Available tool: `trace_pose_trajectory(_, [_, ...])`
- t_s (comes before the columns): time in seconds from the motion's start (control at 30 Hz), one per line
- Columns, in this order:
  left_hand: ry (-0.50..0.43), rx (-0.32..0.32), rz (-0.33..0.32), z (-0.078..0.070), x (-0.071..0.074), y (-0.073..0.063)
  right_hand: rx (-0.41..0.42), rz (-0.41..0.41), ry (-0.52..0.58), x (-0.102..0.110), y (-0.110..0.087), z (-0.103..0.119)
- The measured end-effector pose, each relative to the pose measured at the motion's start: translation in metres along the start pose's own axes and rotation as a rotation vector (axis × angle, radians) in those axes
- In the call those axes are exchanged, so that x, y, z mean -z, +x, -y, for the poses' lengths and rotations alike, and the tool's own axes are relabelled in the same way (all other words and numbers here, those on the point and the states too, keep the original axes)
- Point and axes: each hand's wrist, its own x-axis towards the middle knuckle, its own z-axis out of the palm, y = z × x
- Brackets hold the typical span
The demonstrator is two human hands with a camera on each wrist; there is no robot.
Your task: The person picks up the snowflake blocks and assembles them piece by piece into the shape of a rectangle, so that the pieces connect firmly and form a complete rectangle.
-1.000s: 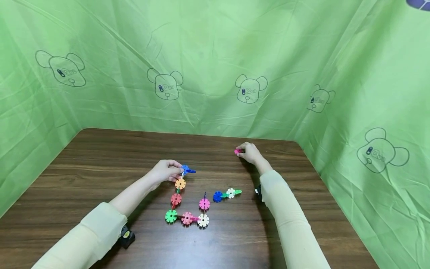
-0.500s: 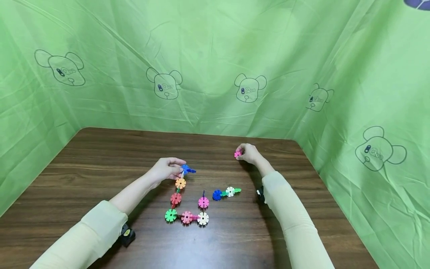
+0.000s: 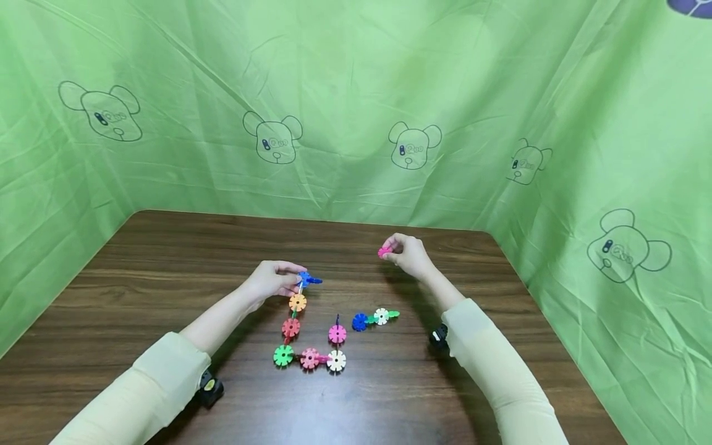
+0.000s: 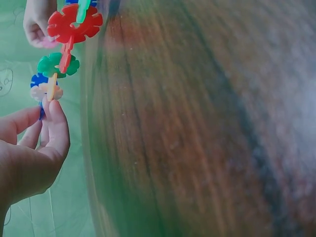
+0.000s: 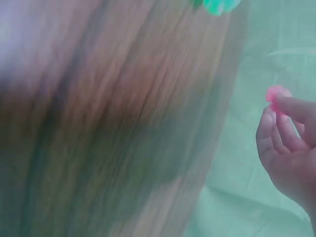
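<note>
My left hand point(image 3: 269, 282) pinches a blue snowflake disc point(image 3: 303, 279) at the far end of a linked chain of notched plastic discs. From there the chain runs toward me through an orange disc point(image 3: 297, 302), a red disc point(image 3: 291, 327) and a green disc point(image 3: 283, 355). It then turns right through a pink disc point(image 3: 309, 358) to a white disc point(image 3: 336, 361), and back up to a magenta disc point(image 3: 337, 334). Farther back on the right, my right hand point(image 3: 410, 254) pinches a loose pink snowflake disc point(image 5: 277, 98) between thumb and fingers.
A short separate strip with a blue disc point(image 3: 359, 322), a white disc point(image 3: 381, 316) and green pieces lies right of the chain. The wooden table point(image 3: 194, 247) is bordered behind and at the sides by a green curtain point(image 3: 345, 191) with mouse drawings.
My right hand has shifted slightly left with the pink disc, and the disc has turned in its fingers. My left hand stays almost where it was on the blue disc.
</note>
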Motion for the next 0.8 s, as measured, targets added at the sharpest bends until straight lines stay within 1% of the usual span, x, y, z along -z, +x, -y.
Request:
trace_pose_trajectory(0.03, [-0.001,-0.007,0.003,0.000,0.000,0.000,0.012,-0.012,0.013,-0.001,-0.002,0.004])
trace_pose_trajectory(0.2, [-0.009,0.011,-0.013,-0.002,-0.002,-0.002,0.072,-0.053,0.067,-0.008,-0.015,0.030])
trace_pose_trajectory(0.4, [-0.003,0.014,-0.030,-0.003,-0.004,-0.001,0.119,-0.086,0.125,-0.020,-0.026,0.059])
trace_pose_trajectory(0.5, [0.000,0.008,-0.027,-0.002,-0.004,-0.001,0.134,-0.102,0.155,-0.028,-0.031,0.069])
trace_pose_trajectory(0.6, [-0.013,0.021,-0.042,-0.002,-0.004,0.000,0.144,-0.107,0.186,-0.038,-0.035,0.076])
trace_pose_trajectory(0.73, [-0.017,0.025,-0.051,-0.002,-0.004,0.001,0.140,-0.094,0.201,-0.050,-0.039,0.083])
trace_pose_trajectory(0.8, [-0.011,0.014,-0.047,-0.003,-0.005,0.002,0.127,-0.078,0.199,-0.056,-0.040,0.085])
